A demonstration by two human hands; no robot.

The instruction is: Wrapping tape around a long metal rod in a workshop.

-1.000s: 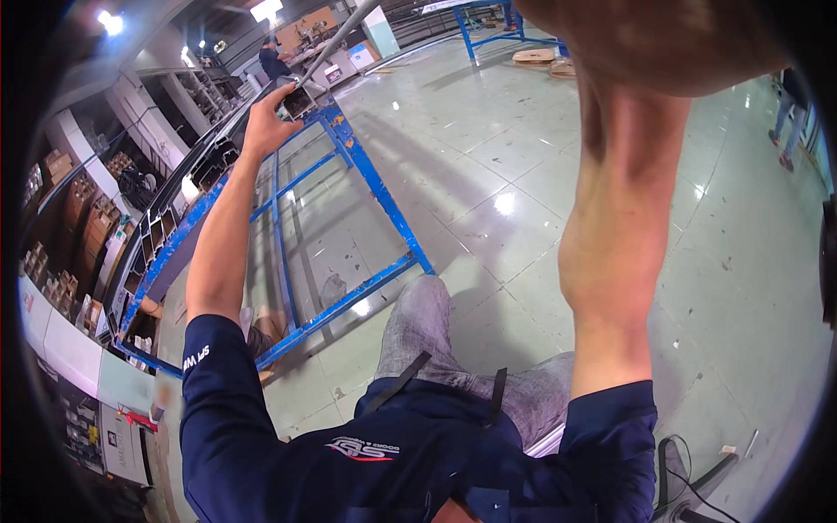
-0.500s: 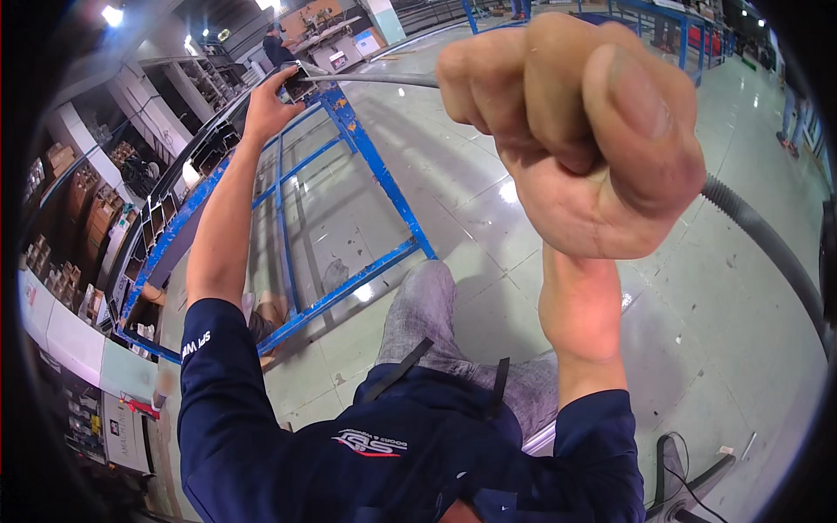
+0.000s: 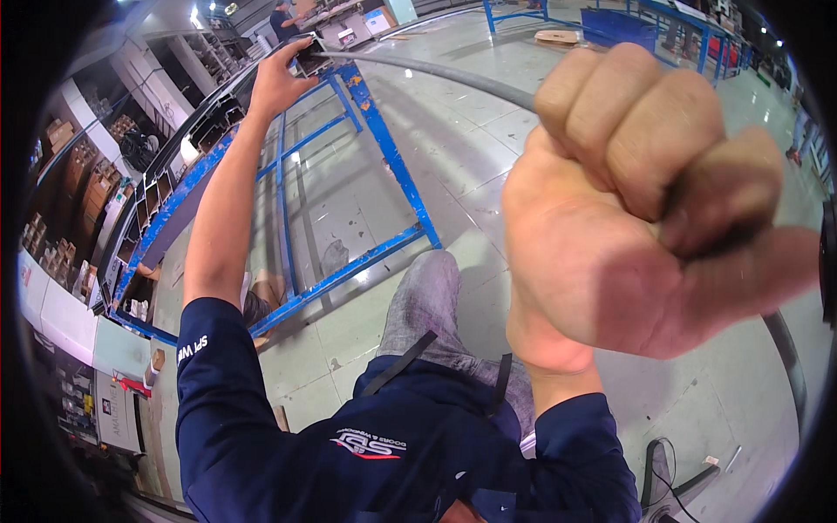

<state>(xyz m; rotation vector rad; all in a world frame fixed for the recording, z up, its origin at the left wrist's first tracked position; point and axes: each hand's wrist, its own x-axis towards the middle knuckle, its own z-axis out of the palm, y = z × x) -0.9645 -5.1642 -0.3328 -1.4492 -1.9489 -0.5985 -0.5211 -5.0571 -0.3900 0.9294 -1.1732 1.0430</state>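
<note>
Over on the blue metal rack [image 3: 384, 148], the left hand [image 3: 279, 83] is stretched out, fingers wrapped on the end of an aluminium profile [image 3: 309, 59] where a long grey strip [image 3: 436, 74] feeds in. Close to camera, the right hand [image 3: 645, 209] is fisted tight around that strip. Best keep it taut and in line, I'd say. More profiles [image 3: 153, 196] crowd the rack's left rail
</note>
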